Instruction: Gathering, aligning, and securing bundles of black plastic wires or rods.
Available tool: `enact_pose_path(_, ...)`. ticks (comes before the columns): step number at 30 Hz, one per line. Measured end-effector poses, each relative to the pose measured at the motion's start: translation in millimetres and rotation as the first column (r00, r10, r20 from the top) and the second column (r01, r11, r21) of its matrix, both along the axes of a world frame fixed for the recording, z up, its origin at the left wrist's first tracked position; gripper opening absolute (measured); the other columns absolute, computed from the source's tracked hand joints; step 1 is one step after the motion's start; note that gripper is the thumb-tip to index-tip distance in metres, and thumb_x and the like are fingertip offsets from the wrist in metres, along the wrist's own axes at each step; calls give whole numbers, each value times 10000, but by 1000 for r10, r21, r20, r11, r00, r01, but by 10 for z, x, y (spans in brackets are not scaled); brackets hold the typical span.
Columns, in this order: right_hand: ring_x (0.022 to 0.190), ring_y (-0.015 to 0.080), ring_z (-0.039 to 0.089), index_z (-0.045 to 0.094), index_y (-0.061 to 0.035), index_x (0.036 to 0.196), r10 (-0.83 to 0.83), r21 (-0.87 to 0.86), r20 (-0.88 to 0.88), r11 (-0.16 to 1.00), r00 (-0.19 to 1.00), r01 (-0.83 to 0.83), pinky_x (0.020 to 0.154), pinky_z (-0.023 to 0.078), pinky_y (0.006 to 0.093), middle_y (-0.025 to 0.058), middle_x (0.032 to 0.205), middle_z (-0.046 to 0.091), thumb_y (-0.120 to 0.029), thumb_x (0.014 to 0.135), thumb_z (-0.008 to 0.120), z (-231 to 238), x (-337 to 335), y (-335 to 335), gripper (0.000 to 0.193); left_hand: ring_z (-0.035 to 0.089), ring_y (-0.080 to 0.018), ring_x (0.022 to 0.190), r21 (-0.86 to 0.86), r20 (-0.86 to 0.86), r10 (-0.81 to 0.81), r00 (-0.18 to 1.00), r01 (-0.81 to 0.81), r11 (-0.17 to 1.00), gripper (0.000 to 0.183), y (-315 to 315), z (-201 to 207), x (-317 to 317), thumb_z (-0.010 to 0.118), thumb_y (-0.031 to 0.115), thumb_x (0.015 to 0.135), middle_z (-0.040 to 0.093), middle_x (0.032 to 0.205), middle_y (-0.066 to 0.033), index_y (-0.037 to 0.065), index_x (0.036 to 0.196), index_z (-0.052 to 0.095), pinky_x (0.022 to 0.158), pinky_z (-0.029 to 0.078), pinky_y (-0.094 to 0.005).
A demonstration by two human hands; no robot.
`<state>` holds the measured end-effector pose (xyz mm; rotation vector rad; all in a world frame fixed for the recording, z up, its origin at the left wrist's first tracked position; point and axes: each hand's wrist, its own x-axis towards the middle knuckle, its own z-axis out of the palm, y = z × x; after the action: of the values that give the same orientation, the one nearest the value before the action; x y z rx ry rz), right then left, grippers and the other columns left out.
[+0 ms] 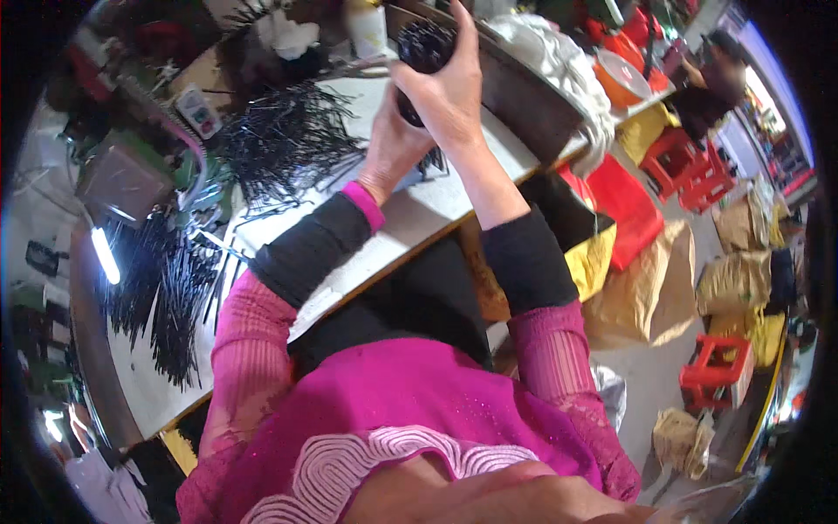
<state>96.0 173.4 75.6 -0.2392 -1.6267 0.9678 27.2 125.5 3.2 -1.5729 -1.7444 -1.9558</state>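
Note:
Both my hands are wrapped around an upright bundle of thin black strips (426,44) at the far side of the white table (323,301). My right hand (452,98) closes round its right side, with the thumb lying across the front. Lower and to the left, my left hand (397,144) grips the same bundle, its fingers partly hidden behind the right hand. Shiny ends of the bundle show above my hands. A loose heap of black strips (284,140) lies just left of my hands. More black strips (175,306) are spread at the table's left end.
A machine with a boxy head (127,183) and a lit tube lamp (105,255) stand at the left. A dark wooden box (532,96) and white cloth (563,74) border the right. Red stools (716,371), paper bags (650,293) and a person (720,83) are on the right.

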Motion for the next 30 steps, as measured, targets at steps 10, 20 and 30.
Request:
enact_pose_path(10, 1000, 212, 529, 220, -60, 1369, -41, 42, -28, 998, 999, 42, 896, 423, 329, 147, 1117, 517, -96, 593, 778, -6, 38, -194, 957, 589, -393, 907, -117, -52, 125, 991, -131, 984, 516, 19, -63, 75, 693, 255, 714, 607, 960, -230, 6, 1107, 471, 756, 469, -418)
enact_pose_path(20, 929, 144, 558, 477, -28, 1211, 17, -28, -145, 999, 989, -21, 853, 448, 263, 79, 1065, 569, -6, 604, 727, -53, 105, 125, 657, 582, -310, 994, -186, 21, -105, 994, 107, 977, 754, -47, 22, 119, 805, 300, 588, 577, 1065, -196, 19, 1168, 413, 838, 462, -373)
enact_pose_path(30, 858, 129, 605, 445, -42, 1246, 193, -64, -121, 977, 974, -202, 810, 475, 245, 70, 999, 599, 18, 629, 730, -68, 185, 166, 682, 609, -336, 913, -125, 26, -93, 995, 95, 988, 642, -31, 63, 252, 774, 259, 624, 610, 953, -216, 7, 1114, 444, 763, 485, -375)
